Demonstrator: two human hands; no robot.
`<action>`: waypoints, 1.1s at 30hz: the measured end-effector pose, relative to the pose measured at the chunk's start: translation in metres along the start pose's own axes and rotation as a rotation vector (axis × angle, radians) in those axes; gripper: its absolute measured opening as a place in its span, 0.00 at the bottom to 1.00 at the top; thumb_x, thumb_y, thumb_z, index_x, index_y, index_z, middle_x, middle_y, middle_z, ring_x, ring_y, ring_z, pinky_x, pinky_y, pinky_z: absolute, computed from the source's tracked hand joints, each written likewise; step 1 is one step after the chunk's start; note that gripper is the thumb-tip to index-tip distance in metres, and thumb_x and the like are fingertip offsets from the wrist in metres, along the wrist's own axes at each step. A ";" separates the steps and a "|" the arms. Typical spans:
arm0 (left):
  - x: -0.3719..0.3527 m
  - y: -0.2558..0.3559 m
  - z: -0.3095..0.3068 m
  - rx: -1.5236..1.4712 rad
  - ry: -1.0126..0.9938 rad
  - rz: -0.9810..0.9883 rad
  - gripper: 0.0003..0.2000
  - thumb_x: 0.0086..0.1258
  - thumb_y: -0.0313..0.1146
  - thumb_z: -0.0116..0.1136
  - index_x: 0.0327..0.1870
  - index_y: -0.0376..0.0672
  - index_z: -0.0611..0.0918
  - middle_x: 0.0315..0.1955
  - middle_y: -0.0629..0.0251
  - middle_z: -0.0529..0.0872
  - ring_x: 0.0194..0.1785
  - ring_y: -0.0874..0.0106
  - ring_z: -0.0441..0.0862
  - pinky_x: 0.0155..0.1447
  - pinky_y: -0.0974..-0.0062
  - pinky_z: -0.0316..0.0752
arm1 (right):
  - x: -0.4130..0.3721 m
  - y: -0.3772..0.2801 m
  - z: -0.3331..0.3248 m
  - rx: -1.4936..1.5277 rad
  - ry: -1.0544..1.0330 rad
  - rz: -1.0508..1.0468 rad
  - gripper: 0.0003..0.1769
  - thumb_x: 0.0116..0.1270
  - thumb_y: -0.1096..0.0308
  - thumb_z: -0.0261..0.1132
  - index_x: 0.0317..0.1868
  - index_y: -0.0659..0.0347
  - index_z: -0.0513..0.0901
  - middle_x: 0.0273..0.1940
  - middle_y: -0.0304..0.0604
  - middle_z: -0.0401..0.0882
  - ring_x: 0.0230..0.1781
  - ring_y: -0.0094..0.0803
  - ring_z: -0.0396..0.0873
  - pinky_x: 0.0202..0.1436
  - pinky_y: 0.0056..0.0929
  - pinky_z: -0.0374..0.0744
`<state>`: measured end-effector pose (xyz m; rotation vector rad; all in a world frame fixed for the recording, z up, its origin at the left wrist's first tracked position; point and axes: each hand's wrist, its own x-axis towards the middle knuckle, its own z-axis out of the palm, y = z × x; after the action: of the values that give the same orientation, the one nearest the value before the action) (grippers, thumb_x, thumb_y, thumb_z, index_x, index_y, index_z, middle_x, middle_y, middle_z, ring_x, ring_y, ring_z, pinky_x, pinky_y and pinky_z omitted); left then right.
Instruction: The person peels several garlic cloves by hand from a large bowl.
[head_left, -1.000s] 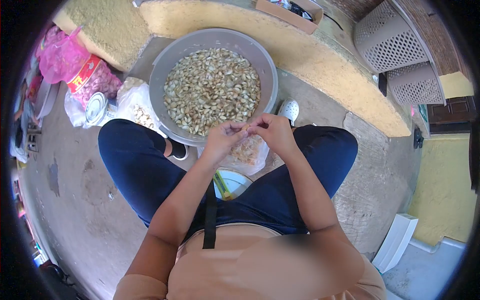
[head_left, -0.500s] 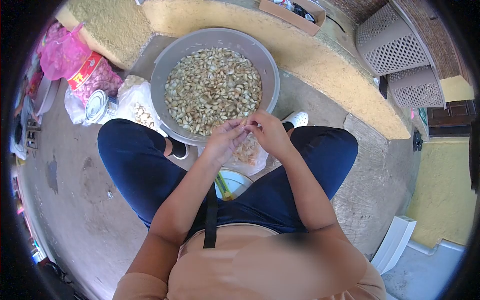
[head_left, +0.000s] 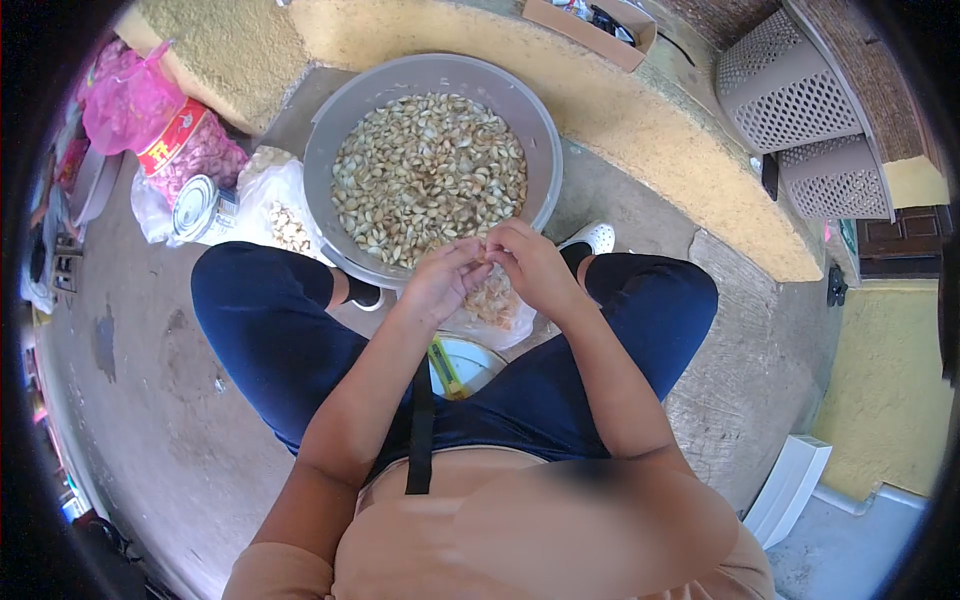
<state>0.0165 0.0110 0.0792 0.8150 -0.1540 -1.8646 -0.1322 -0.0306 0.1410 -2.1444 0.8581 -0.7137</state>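
A large grey tub (head_left: 548,150) holds many pale garlic-like cloves (head_left: 430,175). Over its near rim my left hand (head_left: 445,280) and my right hand (head_left: 525,262) meet, fingertips pinched together around something small that I cannot make out, perhaps one clove. Just below my hands, a clear plastic bag (head_left: 515,325) with thin brownish peels (head_left: 493,302) lies between my knees.
At the left stand a pink mesh sack (head_left: 200,155), a metal can (head_left: 195,208) and a white bag with cloves (head_left: 290,225). A yellow ledge (head_left: 650,150) curves behind the tub. Grey baskets (head_left: 795,90) are at the upper right.
My fingers have shifted slightly, with the left fingers a little looser and the right hand a bit higher. The view has moved very slightly.
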 end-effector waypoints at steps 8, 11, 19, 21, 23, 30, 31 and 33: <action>-0.004 0.008 0.004 -0.037 0.094 0.151 0.07 0.64 0.30 0.50 0.38 0.37 0.75 0.33 0.65 0.78 0.39 0.75 0.77 0.46 0.81 0.74 | -0.001 0.001 -0.002 0.227 0.002 0.281 0.03 0.58 0.77 0.56 0.34 0.63 0.72 0.34 0.40 0.72 0.33 0.27 0.73 0.36 0.25 0.74; -0.002 0.008 0.007 -0.059 0.111 0.208 0.07 0.64 0.29 0.50 0.39 0.35 0.75 0.34 0.63 0.78 0.39 0.73 0.77 0.45 0.77 0.75 | -0.003 0.011 0.003 0.433 0.043 0.321 0.04 0.58 0.76 0.58 0.33 0.65 0.72 0.30 0.39 0.72 0.28 0.23 0.73 0.31 0.22 0.73; -0.011 0.012 0.020 0.271 0.170 0.418 0.06 0.62 0.28 0.53 0.39 0.38 0.76 0.36 0.63 0.78 0.40 0.75 0.77 0.45 0.79 0.73 | -0.004 0.024 0.002 0.712 0.039 0.462 0.08 0.60 0.67 0.59 0.34 0.64 0.73 0.33 0.38 0.75 0.31 0.22 0.74 0.32 0.18 0.73; -0.011 0.012 0.023 0.432 0.174 0.475 0.06 0.62 0.27 0.54 0.39 0.37 0.76 0.37 0.63 0.78 0.40 0.76 0.77 0.43 0.79 0.73 | 0.000 0.007 -0.005 0.845 0.038 0.570 0.11 0.61 0.63 0.58 0.34 0.63 0.74 0.33 0.38 0.76 0.32 0.22 0.74 0.33 0.18 0.72; -0.010 0.010 0.024 0.531 0.138 0.571 0.06 0.61 0.26 0.55 0.37 0.37 0.77 0.36 0.63 0.79 0.38 0.76 0.77 0.42 0.80 0.74 | 0.002 0.004 -0.005 0.666 -0.112 0.599 0.13 0.62 0.60 0.57 0.36 0.63 0.74 0.33 0.39 0.77 0.30 0.22 0.75 0.33 0.19 0.73; -0.010 0.012 0.024 0.582 0.140 0.424 0.06 0.61 0.28 0.55 0.38 0.38 0.77 0.36 0.65 0.78 0.37 0.77 0.76 0.38 0.80 0.75 | -0.001 0.013 -0.001 0.428 -0.255 0.537 0.10 0.62 0.65 0.56 0.31 0.65 0.78 0.22 0.37 0.76 0.23 0.20 0.73 0.26 0.19 0.71; -0.010 0.013 0.023 0.555 0.129 0.362 0.07 0.62 0.29 0.55 0.39 0.38 0.76 0.37 0.66 0.78 0.38 0.77 0.76 0.38 0.80 0.74 | -0.001 0.013 -0.002 0.458 -0.256 0.521 0.10 0.62 0.65 0.56 0.30 0.65 0.78 0.22 0.37 0.76 0.23 0.20 0.73 0.26 0.18 0.71; -0.010 0.014 0.021 0.463 0.080 0.302 0.07 0.63 0.31 0.53 0.39 0.39 0.76 0.36 0.66 0.78 0.37 0.77 0.76 0.38 0.80 0.74 | -0.002 0.013 -0.003 0.518 -0.255 0.488 0.10 0.61 0.66 0.57 0.29 0.65 0.78 0.22 0.37 0.75 0.23 0.20 0.72 0.26 0.18 0.71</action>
<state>0.0168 0.0083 0.1061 1.1103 -0.6408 -1.5256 -0.1403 -0.0370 0.1320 -1.4484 0.8926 -0.3480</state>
